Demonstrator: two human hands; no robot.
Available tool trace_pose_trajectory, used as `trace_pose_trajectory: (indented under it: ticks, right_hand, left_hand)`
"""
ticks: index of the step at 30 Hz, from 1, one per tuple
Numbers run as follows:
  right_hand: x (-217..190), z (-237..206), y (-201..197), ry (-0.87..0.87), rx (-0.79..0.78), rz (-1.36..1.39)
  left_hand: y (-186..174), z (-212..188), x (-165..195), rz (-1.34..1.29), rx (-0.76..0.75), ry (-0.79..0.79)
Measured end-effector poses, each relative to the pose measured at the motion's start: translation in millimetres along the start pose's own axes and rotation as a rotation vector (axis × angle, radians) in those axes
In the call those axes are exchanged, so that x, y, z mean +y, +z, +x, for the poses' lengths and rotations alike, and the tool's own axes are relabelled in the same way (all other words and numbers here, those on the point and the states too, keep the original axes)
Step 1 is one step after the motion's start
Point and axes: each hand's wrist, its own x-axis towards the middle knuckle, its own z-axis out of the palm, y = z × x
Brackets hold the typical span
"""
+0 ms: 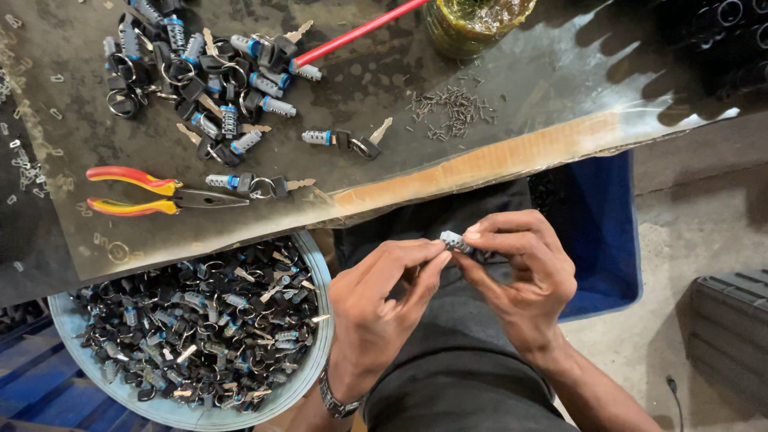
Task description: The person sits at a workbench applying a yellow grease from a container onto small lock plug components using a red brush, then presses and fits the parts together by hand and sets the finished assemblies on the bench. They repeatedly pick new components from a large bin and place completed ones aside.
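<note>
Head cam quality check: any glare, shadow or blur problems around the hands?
Head view: sharp overall, both hands in even light, the small lock cylinder between them crisp. Glare washes the board's right edge; deep shadow hides the top right corner; the bowl of lock parts reads clearly.

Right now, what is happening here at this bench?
A person holds a small lock cylinder between both hands, left hand and right hand, above the lap. A light blue basin full of keyed cylinders stands at the left. On the work board lie more cylinders, pliers and small pins.
</note>
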Motion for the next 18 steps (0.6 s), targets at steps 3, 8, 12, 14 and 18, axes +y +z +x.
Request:
trace_pose_trajectory:
  ticks: [3, 8, 12, 14, 18]
  right_hand:
    - [-0.8, 0.8, -0.1, -0.081, 0.010, -0.030]
    - [-2.0, -0.1, -1.4, -0.163, 0.028, -0.162]
    - [-1.6, -0.7, -1.6, -0.225, 0.034, -0.202]
    - [-0.5, -0.6, -2.5, -0.215, 0.015, -0.152]
    - [4.5, 0.9, -7.7, -0.076, -0.081, 0.082]
  left_hand:
    - [0.5, 0.4, 1.5, 0.023, 0.008, 0.016]
    - [2.2, 1.1, 1.7, 0.062, 0.019, 0.059]
    - [2.3, 2.9, 2.2, 0.080, 0.019, 0.064]
    - [1.1, 5.2, 2.3, 0.054, 0.007, 0.008]
    - [-2.1, 14.4, -4.0, -0.178, -0.114, -0.204]
